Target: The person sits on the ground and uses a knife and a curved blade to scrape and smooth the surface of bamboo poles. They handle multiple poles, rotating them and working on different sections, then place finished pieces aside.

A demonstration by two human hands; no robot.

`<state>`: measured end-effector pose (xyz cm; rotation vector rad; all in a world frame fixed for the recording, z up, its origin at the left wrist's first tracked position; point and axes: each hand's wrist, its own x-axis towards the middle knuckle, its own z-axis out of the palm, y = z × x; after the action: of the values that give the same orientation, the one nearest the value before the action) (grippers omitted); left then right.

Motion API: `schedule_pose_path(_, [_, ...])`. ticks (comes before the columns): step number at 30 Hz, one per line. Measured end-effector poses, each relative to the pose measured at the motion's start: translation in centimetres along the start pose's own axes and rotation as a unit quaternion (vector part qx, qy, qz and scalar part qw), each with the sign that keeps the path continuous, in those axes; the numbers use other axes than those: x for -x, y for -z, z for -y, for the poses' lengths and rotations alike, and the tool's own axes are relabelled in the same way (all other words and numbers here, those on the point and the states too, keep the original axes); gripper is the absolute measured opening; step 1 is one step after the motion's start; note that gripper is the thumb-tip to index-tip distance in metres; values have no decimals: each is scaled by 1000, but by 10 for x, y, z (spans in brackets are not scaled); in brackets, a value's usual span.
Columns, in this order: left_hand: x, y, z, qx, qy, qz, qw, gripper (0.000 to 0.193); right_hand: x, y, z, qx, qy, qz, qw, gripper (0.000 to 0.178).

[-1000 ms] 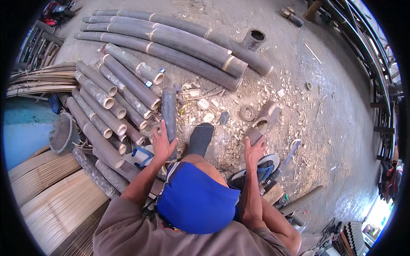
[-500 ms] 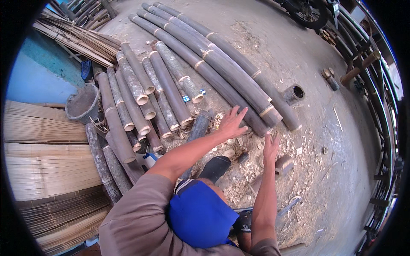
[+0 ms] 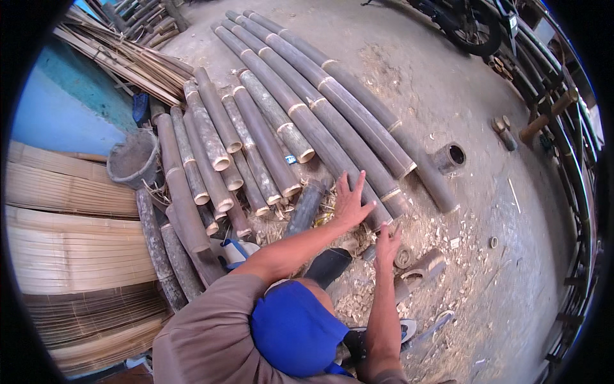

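Note:
My left hand lies with spread fingers over the near end of a long bamboo pole, the leftmost of several laid side by side. Its thumb points right, toward the second pole. My right hand is at the cut end of the leftmost pole, fingers extended upward; whether it presses on the end cannot be told. Farther right lie a third pole and a fourth pole. Short bamboo lengths are lined up on the left.
Wood chips cover the floor around my feet. A notched bamboo piece and a short bamboo tube lie to the right. On the left are a bucket and slatted bamboo mats. A motorcycle stands far right.
The leftmost pole has shifted left and nearer, and gaps between the poles have widened. Both hands have moved nearer along with its end. The view has shifted slightly.

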<state>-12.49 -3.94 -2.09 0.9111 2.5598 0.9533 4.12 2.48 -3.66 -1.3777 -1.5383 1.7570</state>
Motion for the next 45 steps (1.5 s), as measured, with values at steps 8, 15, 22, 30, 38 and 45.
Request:
schedule_pose_path(8, [4, -4, 29, 218, 105, 33, 970, 121, 1, -30, 15, -108, -31, -50, 992, 62])
schedule_pose_path(15, [-41, 7, 53, 179, 121, -44, 975, 111, -16, -87, 43, -165, 33, -13, 986, 59])
schedule_pose_path(22, [-58, 27, 76, 161, 95, -65, 980, 105, -32, -64, 49, 216, 168, -10, 962, 75])
schedule_pose_path(30, [-32, 2, 53, 341, 172, -40, 923, 125, -66, 15, 38, 476, 272, -16, 836, 95])
schedule_pose_path(38, [-45, 4, 57, 341, 182, -16, 922, 130, -96, 20, 29, 440, 247, 28, 863, 97])
schedule_pose_path(45, [-57, -2, 45, 338, 228, -35, 913, 137, -96, -3, 59, 364, 201, 28, 909, 108])
